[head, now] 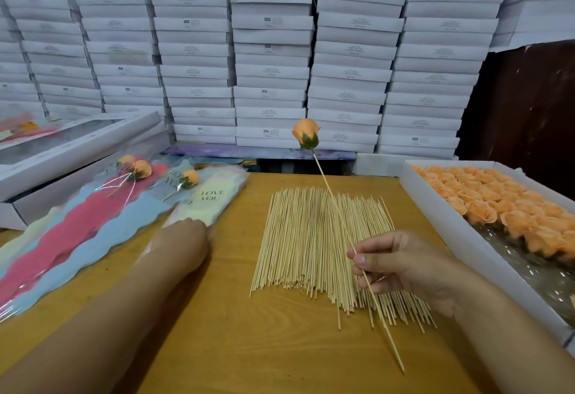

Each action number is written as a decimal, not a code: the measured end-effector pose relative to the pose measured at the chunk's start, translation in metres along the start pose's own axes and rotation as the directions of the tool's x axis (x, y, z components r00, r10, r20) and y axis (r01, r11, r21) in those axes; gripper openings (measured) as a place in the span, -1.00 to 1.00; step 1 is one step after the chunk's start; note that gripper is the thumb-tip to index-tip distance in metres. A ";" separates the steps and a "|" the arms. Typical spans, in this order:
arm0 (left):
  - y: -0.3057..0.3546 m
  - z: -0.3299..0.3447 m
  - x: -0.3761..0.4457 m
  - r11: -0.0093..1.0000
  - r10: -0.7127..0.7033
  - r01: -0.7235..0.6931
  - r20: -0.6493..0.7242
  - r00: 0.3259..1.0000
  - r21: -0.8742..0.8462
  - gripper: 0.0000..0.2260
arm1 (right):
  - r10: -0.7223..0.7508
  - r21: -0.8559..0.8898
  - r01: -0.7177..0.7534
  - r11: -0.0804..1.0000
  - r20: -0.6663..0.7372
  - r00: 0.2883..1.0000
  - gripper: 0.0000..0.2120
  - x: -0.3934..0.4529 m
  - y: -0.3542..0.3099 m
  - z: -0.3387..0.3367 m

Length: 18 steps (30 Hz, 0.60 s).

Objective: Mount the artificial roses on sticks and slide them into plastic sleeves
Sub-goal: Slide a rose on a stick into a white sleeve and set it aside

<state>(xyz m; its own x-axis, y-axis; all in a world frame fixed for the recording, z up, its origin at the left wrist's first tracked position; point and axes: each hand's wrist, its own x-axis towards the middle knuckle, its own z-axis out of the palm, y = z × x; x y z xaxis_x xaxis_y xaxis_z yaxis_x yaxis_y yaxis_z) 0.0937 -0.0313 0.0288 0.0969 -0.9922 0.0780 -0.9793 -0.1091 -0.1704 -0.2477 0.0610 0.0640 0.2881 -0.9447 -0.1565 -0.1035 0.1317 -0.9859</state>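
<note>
Stacked white boxes (270,51), wooden table (224,316)

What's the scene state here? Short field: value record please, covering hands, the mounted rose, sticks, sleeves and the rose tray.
right hand: pinches the stick low on its shaft, above the pile
mounted rose: orange, on the stick's top end, held up in the air
left hand: rests on the near end of the top sleeve, fingers hidden
stick pile: loose, lying mid-table
sleeves: stacked at left, top one printed LOVE YOU, empty
finished roses: sleeved, lying further left
rose tray: white, at right, part full of orange heads
</note>
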 end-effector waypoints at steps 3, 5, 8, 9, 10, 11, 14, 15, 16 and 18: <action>0.007 -0.004 -0.003 0.999 -0.039 0.039 -0.028 0.999 0.013 -0.72 | -0.002 -0.009 0.002 1.000 -0.006 1.000 -0.79 0.000 0.001 0.000; 0.009 -0.006 -0.007 0.999 -0.038 0.038 -0.039 0.999 -0.024 -0.70 | -0.003 -0.014 0.003 1.000 -0.010 1.000 -0.77 0.001 0.001 0.001; 0.012 -0.007 -0.006 0.992 -0.053 0.045 -0.063 0.997 -0.116 -0.50 | -0.008 -0.019 0.008 1.000 -0.005 1.000 -0.77 0.001 0.001 0.001; 0.011 -0.007 -0.004 0.982 -0.084 0.071 -0.066 0.994 -0.176 -0.47 | -0.010 -0.020 0.010 1.000 -0.004 1.000 -0.78 0.002 0.002 0.001; 0.009 -0.008 -0.001 0.963 -0.122 0.101 -0.073 0.990 -0.251 -0.49 | -0.012 -0.020 0.012 1.000 -0.005 1.000 -0.78 0.002 0.002 0.000; 0.005 -0.008 0.003 0.939 -0.156 0.121 -0.085 0.984 -0.321 -0.55 | -0.013 -0.020 0.012 1.000 -0.008 1.000 -0.78 0.002 0.002 0.000; -0.010 -0.005 0.012 0.924 -0.176 0.142 -0.063 0.982 -0.355 -0.55 | -0.014 -0.016 0.013 1.000 -0.018 1.000 -0.78 0.002 0.003 -0.001; -0.014 -0.004 0.013 0.923 -0.186 0.164 -0.030 0.982 -0.349 -0.49 | -0.014 -0.018 0.013 1.000 -0.021 1.000 -0.78 0.002 0.003 -0.001; -0.016 -0.004 0.014 0.914 -0.200 0.187 0.001 0.980 -0.359 -0.42 | -0.013 -0.021 0.013 1.000 -0.024 1.000 -0.78 0.002 0.003 -0.002; -0.020 -0.004 0.017 0.879 -0.220 0.220 0.048 0.974 -0.424 -0.34 | -0.014 -0.025 0.014 1.000 -0.031 0.999 -0.83 0.003 0.003 -0.002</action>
<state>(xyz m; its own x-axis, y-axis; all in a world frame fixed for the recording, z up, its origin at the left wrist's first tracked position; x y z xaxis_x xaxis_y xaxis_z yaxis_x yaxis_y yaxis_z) 0.1143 -0.0456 0.0370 0.3188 -0.9455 0.0668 -0.9146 -0.2883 0.2837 -0.2495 0.0584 0.0603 0.2602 -0.9553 -0.1403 -0.1231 0.1113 -0.9861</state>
